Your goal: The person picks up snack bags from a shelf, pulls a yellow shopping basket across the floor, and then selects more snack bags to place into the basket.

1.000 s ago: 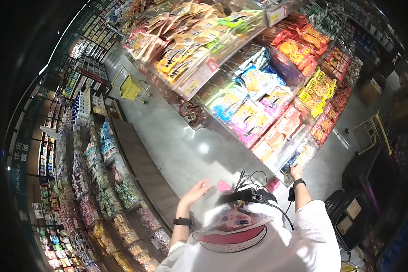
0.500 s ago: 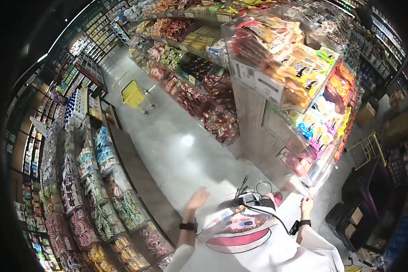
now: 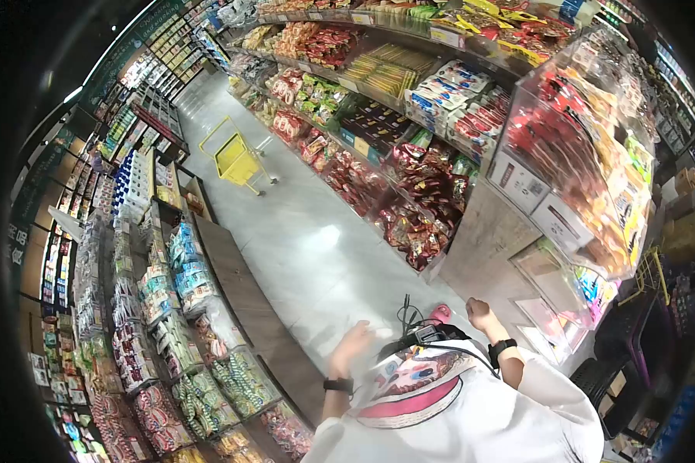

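My left hand [image 3: 352, 345] hangs low in front of me over the grey floor [image 3: 286, 270], left of the black device with cables [image 3: 427, 334] at my chest; its fingers are smeared by motion. Opposite it, my right hand [image 3: 483, 315] is raised beside the wooden end panel of the snack shelf [image 3: 479, 239], its fingers curled in. What it holds, if anything, cannot be made out. Each wrist wears a black band. A pink shoe [image 3: 441, 312] shows between the hands.
A yellow shopping cart [image 3: 235, 160] stands up the aisle. Packaged snacks fill the left shelves [image 3: 235, 374] and the right shelves [image 3: 421, 204]. A clear bin of snack packs [image 3: 571, 147] juts out at the right. Black crates [image 3: 606, 386] sit at the lower right.
The view has moved forward along the aisle, so the clear bin is farther right and more of the right shelves shows. My right hand has moved left and up, its fingers now curled.
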`<state>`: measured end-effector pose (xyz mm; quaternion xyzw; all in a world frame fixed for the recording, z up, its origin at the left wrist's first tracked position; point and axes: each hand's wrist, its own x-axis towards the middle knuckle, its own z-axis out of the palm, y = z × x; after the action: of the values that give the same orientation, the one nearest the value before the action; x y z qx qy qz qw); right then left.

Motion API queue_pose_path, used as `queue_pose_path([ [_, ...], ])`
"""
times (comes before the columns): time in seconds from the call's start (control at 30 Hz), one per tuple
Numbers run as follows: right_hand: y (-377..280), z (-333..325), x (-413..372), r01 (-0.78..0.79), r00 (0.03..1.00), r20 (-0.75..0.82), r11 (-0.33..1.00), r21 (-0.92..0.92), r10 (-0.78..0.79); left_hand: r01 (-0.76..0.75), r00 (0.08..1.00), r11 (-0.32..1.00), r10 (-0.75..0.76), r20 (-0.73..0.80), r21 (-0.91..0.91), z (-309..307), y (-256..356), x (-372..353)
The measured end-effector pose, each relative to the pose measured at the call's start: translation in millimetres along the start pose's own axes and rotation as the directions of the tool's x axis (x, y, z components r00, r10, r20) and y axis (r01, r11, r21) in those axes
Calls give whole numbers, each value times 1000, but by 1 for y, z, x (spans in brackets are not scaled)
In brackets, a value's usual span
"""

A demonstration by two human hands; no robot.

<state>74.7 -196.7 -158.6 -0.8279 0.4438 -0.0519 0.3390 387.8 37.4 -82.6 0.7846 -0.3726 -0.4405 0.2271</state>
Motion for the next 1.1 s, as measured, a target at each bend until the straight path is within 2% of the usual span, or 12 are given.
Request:
queue_pose_path([
  [0.13, -35, 2, 60, 84, 986, 149, 996, -19, -80, 50, 999, 999, -50, -11, -18, -40, 14, 48],
  [0.33, -47, 37, 121, -284, 919, 383, 827, 485, 91, -90, 991, 994, 95, 90, -63, -82, 36, 142],
  [0.5, -44, 81, 164, -532, 843, 420, 410, 741, 336, -338, 922, 941, 325, 210, 24, -85, 9, 272],
  [0.57, -65, 78, 173, -582, 769, 485, 142, 801, 416, -272, 928, 962, 270, 258, -29, -72, -19, 333],
  [0.63, -62, 105, 190, -513, 744, 440, 9, 858, 502, -175, 922, 982, 191, 336, -77, -72, -4, 375],
  [0.73, -62, 153, 207, -304, 829, 143, 221, 926, 540, -110, 894, 985, 157, 420, -134, -81, 31, 408],
  [0.77, -64, 157, 222, -371, 629, 357, -137, 918, 691, -173, 864, 981, 192, 466, -83, -74, 26, 424],
  [0.83, -95, 144, 234, -268, 608, 299, -164, 949, 736, -303, 789, 953, 237, 567, 24, -76, 40, 441],
  [0.87, -100, 145, 246, -173, 565, 341, -296, 939, 752, -169, 799, 986, 139, 586, -4, -70, 38, 447],
  [0.93, -109, 141, 263, -108, 505, 462, -478, 872, 729, -248, 755, 961, 110, 646, 125, -57, 37, 461],
  [1.0, -128, 129, 286, -149, 420, 488, -472, 869, 765, -316, 734, 920, 80, 674, 234, -51, 40, 466],
  [1.1, -129, 135, 293, 60, 491, 388, -474, 879, 780, -390, 741, 849, 60, 669, 357, -49, 45, 464],
])
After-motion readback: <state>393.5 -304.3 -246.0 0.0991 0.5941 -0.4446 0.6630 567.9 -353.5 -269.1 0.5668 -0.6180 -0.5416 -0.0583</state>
